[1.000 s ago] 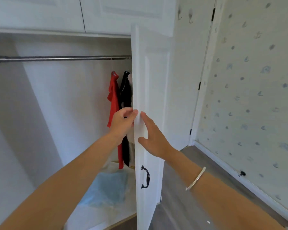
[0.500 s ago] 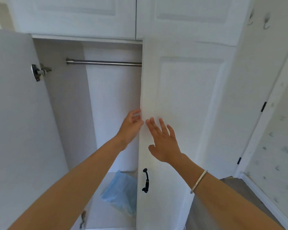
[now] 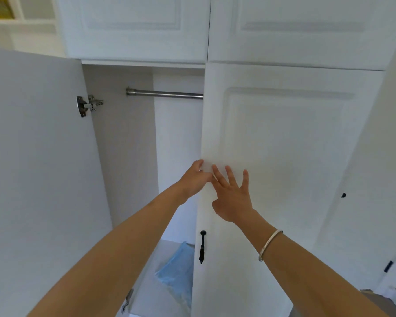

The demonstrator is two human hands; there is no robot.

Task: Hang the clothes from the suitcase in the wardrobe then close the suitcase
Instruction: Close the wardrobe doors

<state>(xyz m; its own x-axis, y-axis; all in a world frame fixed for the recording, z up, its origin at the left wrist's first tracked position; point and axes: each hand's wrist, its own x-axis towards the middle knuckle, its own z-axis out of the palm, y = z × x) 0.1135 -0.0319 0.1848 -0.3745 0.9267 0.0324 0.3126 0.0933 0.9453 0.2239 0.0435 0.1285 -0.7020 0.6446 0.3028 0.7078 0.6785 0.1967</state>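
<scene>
The white wardrobe (image 3: 178, 138) filled nearly the whole view. Its left door (image 3: 37, 168) stood swung wide open, plain inner face toward the camera. The panelled right door (image 3: 284, 156) stood almost closed, so only the left part of the inside was in view. Above them ran two shut upper cupboard doors (image 3: 135, 26).

Both bare forearms reached up from the bottom of the view to the free edge of the right door. The left grip (image 3: 196, 179) was on that edge, its fingers curled round it and their tips hidden behind the panel. The right grip (image 3: 233, 200) lay just beside it, touching it, with palm flat on the door's face and fingers spread and straight.

Inside, a pale blue sheet of fabric or plastic (image 3: 176, 268) lay crumpled on the wardrobe floor; I could not tell what it was. A metal rail (image 3: 167, 94) crossed the top of the opening and ran on behind the right door. A black handle (image 3: 202, 247) hung upright near that door's edge, below the hands. A metal hinge (image 3: 89, 106) joined the left door to the side wall. A thin silver bangle (image 3: 269, 244) circled the right wrist.
</scene>
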